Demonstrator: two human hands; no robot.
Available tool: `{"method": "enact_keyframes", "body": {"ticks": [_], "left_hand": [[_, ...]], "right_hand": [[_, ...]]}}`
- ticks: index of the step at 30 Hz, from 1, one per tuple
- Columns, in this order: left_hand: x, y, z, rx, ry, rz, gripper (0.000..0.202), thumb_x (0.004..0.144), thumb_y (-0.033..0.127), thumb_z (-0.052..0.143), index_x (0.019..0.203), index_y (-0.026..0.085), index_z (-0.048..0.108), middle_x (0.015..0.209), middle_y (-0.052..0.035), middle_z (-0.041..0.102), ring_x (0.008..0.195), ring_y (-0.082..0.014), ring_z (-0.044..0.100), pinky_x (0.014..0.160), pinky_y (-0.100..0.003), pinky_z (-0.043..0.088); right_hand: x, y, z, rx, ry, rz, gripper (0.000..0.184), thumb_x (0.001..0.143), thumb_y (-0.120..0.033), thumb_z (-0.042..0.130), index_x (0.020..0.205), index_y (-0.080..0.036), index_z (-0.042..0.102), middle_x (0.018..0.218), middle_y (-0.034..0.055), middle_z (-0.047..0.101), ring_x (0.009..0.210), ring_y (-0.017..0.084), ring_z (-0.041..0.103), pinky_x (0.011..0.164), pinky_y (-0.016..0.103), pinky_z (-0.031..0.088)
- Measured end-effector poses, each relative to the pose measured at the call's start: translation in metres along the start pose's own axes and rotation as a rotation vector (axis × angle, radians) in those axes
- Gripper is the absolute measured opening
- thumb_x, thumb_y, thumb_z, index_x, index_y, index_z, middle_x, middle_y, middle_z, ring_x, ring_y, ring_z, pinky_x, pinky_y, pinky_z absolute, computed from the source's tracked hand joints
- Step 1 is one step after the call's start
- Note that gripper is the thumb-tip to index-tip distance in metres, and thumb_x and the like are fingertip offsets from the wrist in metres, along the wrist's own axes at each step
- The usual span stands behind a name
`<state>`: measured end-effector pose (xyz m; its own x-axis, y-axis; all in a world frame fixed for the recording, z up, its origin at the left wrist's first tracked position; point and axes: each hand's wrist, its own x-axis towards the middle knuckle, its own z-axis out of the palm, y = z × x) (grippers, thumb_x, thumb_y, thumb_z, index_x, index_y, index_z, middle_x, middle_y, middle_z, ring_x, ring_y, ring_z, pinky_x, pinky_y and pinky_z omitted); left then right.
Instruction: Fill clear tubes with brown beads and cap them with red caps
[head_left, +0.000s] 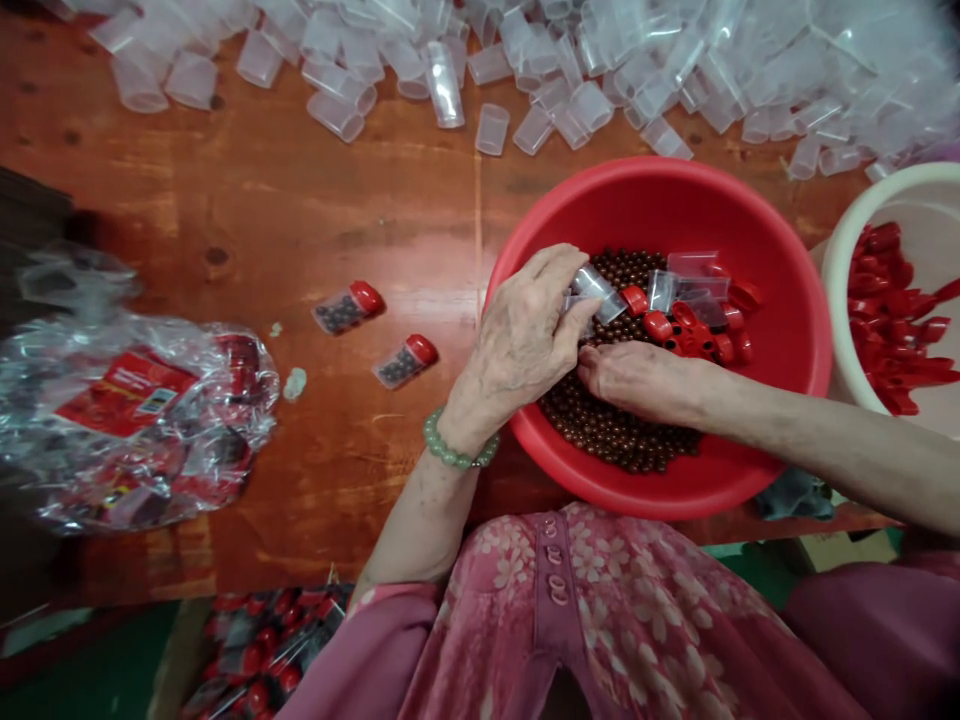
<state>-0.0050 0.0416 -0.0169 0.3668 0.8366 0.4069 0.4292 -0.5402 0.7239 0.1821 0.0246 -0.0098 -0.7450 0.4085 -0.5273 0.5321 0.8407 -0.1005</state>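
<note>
A red basin (780, 420) holds a bed of small brown beads (622, 435). Inside its left side, my left hand (517, 325), with a green bead bracelet (459, 445) at the wrist, is closed around clear plastic tubes (598, 292). Right below them, my right hand (637, 378) reaches in from the right with curled fingers at the beads; what it grips is hidden. Red caps (686, 325) and more clear tubes lie on the beads beyond my right hand.
Two capped tubes of dark beads (406, 362) lie left of the basin. A clear plastic bag (142, 420) is farther left. Loose clear tubes (491, 130) cover the table's back. A white bucket (840, 270) of red pieces stands right. Filled tubes (259, 640) sit below the edge.
</note>
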Motion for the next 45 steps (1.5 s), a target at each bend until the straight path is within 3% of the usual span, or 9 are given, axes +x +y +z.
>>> {"method": "enact_keyframes", "body": {"ticks": [4, 9, 15, 19, 24, 32, 37, 41, 45], "left_hand": [[0.001, 0.001, -0.001, -0.019, -0.016, 0.001, 0.034, 0.104, 0.042, 0.049, 0.127, 0.018, 0.058, 0.131, -0.0122, 0.067, 0.123, -0.0258, 0.066, 0.107, -0.043, 0.056], [0.004, 0.006, -0.005, -0.077, -0.001, -0.052, 0.030, 0.103, 0.035, 0.052, 0.124, 0.017, 0.063, 0.133, -0.0114, 0.068, 0.126, -0.0245, 0.065, 0.110, -0.044, 0.055], [-0.003, 0.019, -0.018, -0.374, 0.039, -0.241, 0.031, 0.104, 0.035, 0.047, 0.119, 0.020, 0.070, 0.133, -0.0088, 0.070, 0.121, -0.0207, 0.068, 0.105, -0.038, 0.059], [-0.021, 0.028, -0.028, -0.539, -0.074, -0.243, 0.034, 0.101, 0.030, 0.052, 0.132, 0.020, 0.063, 0.139, -0.0109, 0.067, 0.126, -0.0212, 0.067, 0.111, -0.038, 0.055], [-0.035, 0.037, -0.027, -0.497, -0.289, -0.110, 0.063, 0.093, 0.031, 0.066, 0.152, 0.021, 0.047, 0.159, -0.0155, 0.049, 0.147, -0.0281, 0.049, 0.124, -0.047, 0.041], [-0.036, 0.041, -0.010, -0.455, -0.259, -0.261, 0.058, 0.092, 0.030, 0.066, 0.147, 0.016, 0.054, 0.141, -0.0165, 0.066, 0.127, -0.0292, 0.067, 0.113, -0.049, 0.051], [-0.036, 0.042, -0.008, -0.541, -0.201, -0.346, 0.062, 0.091, 0.032, 0.069, 0.149, 0.016, 0.054, 0.123, -0.0130, 0.077, 0.105, -0.0248, 0.075, 0.097, -0.043, 0.061], [-0.041, 0.048, -0.009, -0.640, -0.101, -0.337, 0.056, 0.092, 0.036, 0.071, 0.145, 0.025, 0.058, 0.118, -0.0088, 0.078, 0.102, -0.0214, 0.075, 0.094, -0.038, 0.063], [-0.047, 0.052, -0.011, -0.688, -0.052, -0.256, 0.044, 0.093, 0.031, 0.070, 0.137, 0.030, 0.065, 0.114, -0.0065, 0.079, 0.090, -0.0175, 0.076, 0.083, -0.031, 0.065]], "right_hand": [[0.001, 0.002, 0.001, 0.318, -0.028, -0.151, 0.036, 0.080, -0.004, 0.061, 0.116, -0.010, 0.065, 0.117, 0.0147, 0.071, 0.094, 0.023, 0.070, 0.083, 0.033, 0.055], [-0.002, 0.008, 0.001, 0.716, 0.056, -0.194, 0.039, 0.077, -0.002, 0.062, 0.115, -0.011, 0.065, 0.116, 0.0127, 0.071, 0.110, 0.025, 0.067, 0.097, 0.040, 0.053], [-0.018, 0.011, -0.021, 1.099, 0.158, -0.192, 0.037, 0.089, -0.032, 0.071, 0.123, -0.018, 0.065, 0.115, 0.0064, 0.072, 0.106, 0.020, 0.067, 0.097, 0.036, 0.053], [-0.031, 0.016, -0.032, 1.116, 0.289, -0.211, 0.035, 0.088, -0.036, 0.074, 0.118, -0.019, 0.068, 0.120, 0.0062, 0.071, 0.113, 0.020, 0.064, 0.106, 0.038, 0.048], [-0.039, 0.020, -0.029, 1.131, 0.485, -0.215, 0.039, 0.085, -0.040, 0.078, 0.118, -0.020, 0.070, 0.126, 0.0075, 0.068, 0.120, 0.021, 0.062, 0.109, 0.042, 0.045], [-0.042, 0.020, -0.026, 1.066, 0.624, -0.189, 0.045, 0.085, -0.047, 0.079, 0.121, -0.022, 0.074, 0.115, 0.0072, 0.074, 0.103, 0.019, 0.068, 0.098, 0.039, 0.051], [-0.046, 0.021, -0.030, 1.011, 0.675, -0.174, 0.037, 0.088, -0.051, 0.074, 0.106, -0.020, 0.080, 0.092, 0.0061, 0.076, 0.084, 0.017, 0.068, 0.081, 0.032, 0.053], [-0.058, 0.033, -0.029, 1.027, 0.808, -0.008, 0.032, 0.083, -0.047, 0.081, 0.103, -0.022, 0.080, 0.084, 0.0024, 0.074, 0.077, 0.015, 0.066, 0.076, 0.030, 0.053], [-0.077, 0.047, -0.023, 1.023, 0.942, 0.297, 0.029, 0.081, -0.044, 0.080, 0.101, -0.024, 0.079, 0.086, 0.0009, 0.074, 0.079, 0.016, 0.066, 0.077, 0.032, 0.054]]}}
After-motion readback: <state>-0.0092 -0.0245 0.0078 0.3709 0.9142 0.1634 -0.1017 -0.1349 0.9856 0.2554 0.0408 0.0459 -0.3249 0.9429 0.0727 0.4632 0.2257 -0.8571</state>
